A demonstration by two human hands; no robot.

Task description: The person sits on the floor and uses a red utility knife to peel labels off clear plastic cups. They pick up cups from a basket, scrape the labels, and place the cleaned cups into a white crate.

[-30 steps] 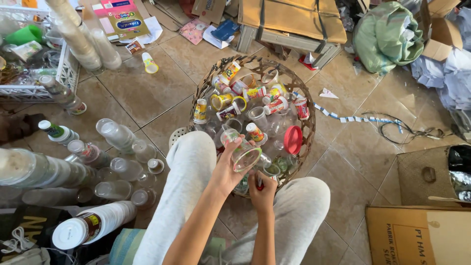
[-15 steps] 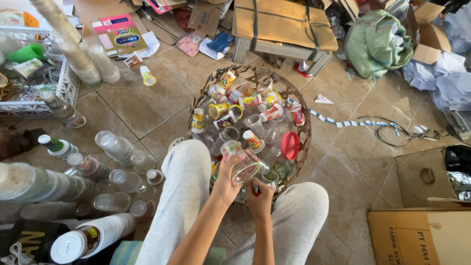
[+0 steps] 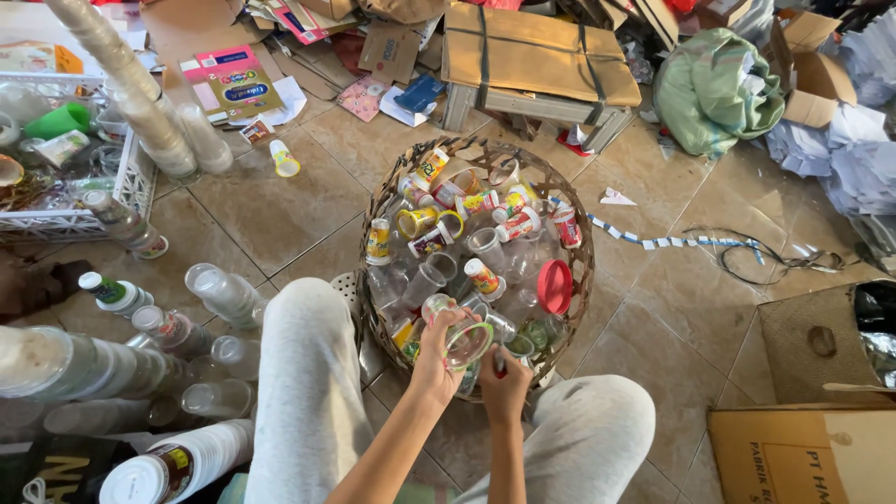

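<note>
Left hand: grips clear plastic cup by its wall, tilted over wicker basket rim.
Right hand: pinches a small dark tool at the cup mouth.

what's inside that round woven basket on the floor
The woven basket holds many clear plastic cups, some with colourful labels, and a red lid. Its bottom is covered by them.

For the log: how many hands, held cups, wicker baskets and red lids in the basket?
Hands: 2, left hand and right hand
Clear cup in the left hand: 1
Basket: 1
Red lid: 1
Total: 5
</note>
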